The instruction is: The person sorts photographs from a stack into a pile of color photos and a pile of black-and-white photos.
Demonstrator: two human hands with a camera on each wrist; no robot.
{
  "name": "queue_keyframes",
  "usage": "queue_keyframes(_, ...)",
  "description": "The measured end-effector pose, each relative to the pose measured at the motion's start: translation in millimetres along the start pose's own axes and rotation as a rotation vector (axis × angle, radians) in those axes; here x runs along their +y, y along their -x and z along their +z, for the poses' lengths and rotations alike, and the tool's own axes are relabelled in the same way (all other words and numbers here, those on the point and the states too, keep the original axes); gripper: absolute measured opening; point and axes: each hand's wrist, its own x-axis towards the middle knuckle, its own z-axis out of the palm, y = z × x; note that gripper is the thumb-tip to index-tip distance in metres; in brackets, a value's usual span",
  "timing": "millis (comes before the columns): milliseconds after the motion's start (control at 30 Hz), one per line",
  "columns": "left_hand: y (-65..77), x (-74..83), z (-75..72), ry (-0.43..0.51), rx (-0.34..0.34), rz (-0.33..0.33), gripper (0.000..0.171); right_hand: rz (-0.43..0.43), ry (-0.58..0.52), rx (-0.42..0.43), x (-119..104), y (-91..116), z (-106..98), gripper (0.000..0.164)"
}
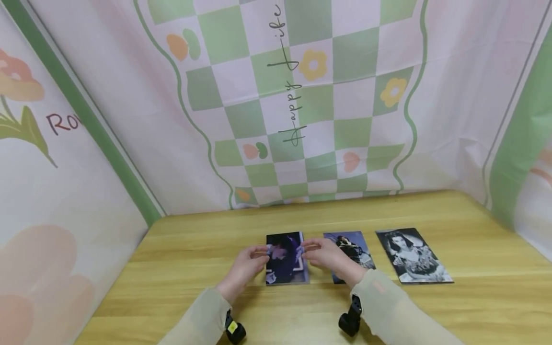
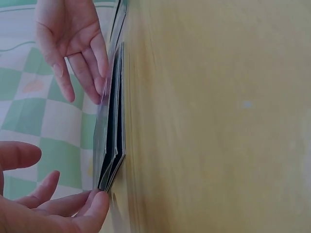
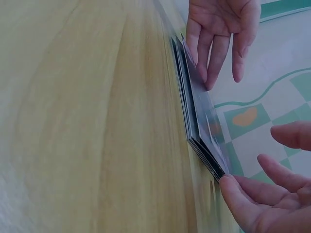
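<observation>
A small stack of photo cards (image 1: pixel 285 263) lies on the table, a dark purple picture of a person on top. Seen edge-on in the left wrist view, the stack (image 2: pixel 112 121) shows several layers with slight gaps between them. My left hand (image 1: pixel 247 266) touches its left edge with relaxed, nearly straight fingertips (image 2: pixel 99 206). On the opposite edge, my right hand (image 1: pixel 328 256) has its fingertips (image 3: pixel 229 187), also extended. Both thumbs stand apart from the cards. Beneath my right wrist, a photo card of a dark-clad figure on blue (image 1: pixel 366 249) is partly covered.
Farther right lies a black-and-white portrait card (image 1: pixel 414 256). The wooden table (image 1: pixel 207 235) meets a hanging cloth (image 1: pixel 316 105) with green checks and flowers at its back edge. Another printed cloth (image 1: pixel 86 191) hangs along the left side.
</observation>
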Motion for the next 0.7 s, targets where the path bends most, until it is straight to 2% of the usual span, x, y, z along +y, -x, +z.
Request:
queue_keyframes(200,0.4,2.3,0.5,-0.011,0.015,-0.015,0.038,-0.017,0.017,-0.017,0.5,-0.4,-0.4,0.039)
queue_keyframes(400,-0.2,1.9,-0.8,-0.014,0.018,-0.029,0.038,-0.005,0.005,0.007,1.1,-1.1,-0.5,0.037)
queue_keyframes(700,-0.4,-1.0,0.1,0.022,0.072,0.068,0.038,-0.009,-0.101,0.038,0.9,-0.9,1.0,0.039)
